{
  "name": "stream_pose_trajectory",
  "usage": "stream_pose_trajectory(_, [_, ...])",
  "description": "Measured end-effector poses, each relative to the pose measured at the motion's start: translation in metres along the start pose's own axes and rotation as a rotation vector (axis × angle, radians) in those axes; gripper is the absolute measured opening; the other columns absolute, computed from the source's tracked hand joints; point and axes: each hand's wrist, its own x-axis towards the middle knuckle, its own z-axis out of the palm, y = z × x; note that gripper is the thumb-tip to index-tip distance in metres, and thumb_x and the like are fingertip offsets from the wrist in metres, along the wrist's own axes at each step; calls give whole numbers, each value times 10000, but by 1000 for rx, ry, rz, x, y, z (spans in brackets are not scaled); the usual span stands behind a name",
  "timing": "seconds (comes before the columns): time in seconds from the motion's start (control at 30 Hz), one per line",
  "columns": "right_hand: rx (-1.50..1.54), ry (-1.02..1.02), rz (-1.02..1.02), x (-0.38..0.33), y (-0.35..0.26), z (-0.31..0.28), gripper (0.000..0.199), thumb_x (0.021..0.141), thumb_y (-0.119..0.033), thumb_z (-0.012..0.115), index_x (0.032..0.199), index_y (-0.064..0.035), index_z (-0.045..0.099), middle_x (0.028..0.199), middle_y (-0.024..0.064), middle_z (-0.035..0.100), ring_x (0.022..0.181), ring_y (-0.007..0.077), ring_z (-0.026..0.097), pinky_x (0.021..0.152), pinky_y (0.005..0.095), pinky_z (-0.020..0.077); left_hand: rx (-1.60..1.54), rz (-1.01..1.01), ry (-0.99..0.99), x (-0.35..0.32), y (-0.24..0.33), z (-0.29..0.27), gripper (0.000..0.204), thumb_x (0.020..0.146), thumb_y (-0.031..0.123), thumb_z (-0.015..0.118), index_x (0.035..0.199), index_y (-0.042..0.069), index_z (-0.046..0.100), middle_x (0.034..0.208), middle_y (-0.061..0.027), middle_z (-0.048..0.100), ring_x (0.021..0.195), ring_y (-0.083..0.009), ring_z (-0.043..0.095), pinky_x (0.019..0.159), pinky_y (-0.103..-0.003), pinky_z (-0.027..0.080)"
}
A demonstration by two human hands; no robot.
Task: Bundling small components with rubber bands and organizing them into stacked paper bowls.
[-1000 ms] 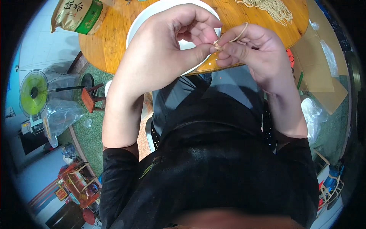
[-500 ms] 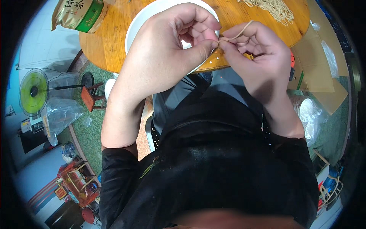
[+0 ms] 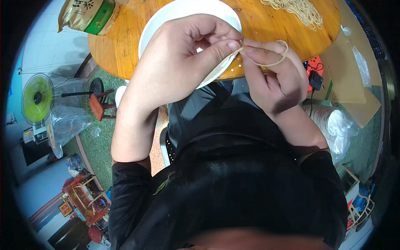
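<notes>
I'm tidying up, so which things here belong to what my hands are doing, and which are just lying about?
Likely in use:
- Cord, pinched by left hand and right hand
- Similar cord bundle
- White bowl, probably

Seemingly lying about:
- Gold-and-green package
- Fan
- Cardboard

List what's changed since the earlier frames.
The right hand has turned, its wrist swinging leftward and toward the body. The loose part of the string now arcs across its fingers instead of rising above them. The black adapter shows more fully. No hold visibly gained or lost. Unchanged: the left hand pinching the string, the white basin, the string bundle.
</notes>
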Motion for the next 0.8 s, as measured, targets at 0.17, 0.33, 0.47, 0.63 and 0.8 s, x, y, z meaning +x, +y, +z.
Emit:
stream_pose_trajectory(0.17, [-1,-16,-1,4,0,-3,173,842,25,866,987,-60,826,1009,100,818,857,233,779,720,308,610,-4,-4,-5,1,1,-1,145,1081,69,724,1186,-30,725,1112,-52,768,1059,-109,712,979,-265,564])
stream_pose_trajectory(0.33, [123,-91,9,11,-3,-10,189,835,51,864,982,-50,804,1008,116,815,874,243,785,758,302,607,12,110,15,1,-1,0,124,1078,89,728,1130,-22,715,1052,-35,751,1001,-105,698,914,-257,557])
stream_pose_trajectory(0.47, [302,-74,161,-3,-6,-14,208,836,57,865,996,-46,782,1018,116,816,904,239,788,782,300,605,336,195,129,-1,4,-1,94,1044,64,721,1073,-22,697,968,-36,712,905,-117,656,841,-292,548])
stream_pose_trajectory(0.63, [659,-119,316,-10,-15,-18,241,882,175,774,1048,6,728,1062,171,783,970,250,789,812,329,614,584,304,175,-2,4,-2,82,1004,42,725,1065,-7,702,932,-74,703,849,-201,684,787,-334,559])
stream_pose_trajectory(0.8, [781,-118,475,-15,-19,-13,178,934,175,743,1047,41,713,1073,167,774,998,224,785,848,301,627,691,319,198,-4,4,1,98,928,68,748,1001,11,717,899,-163,713,869,-382,725,781,-448,587])
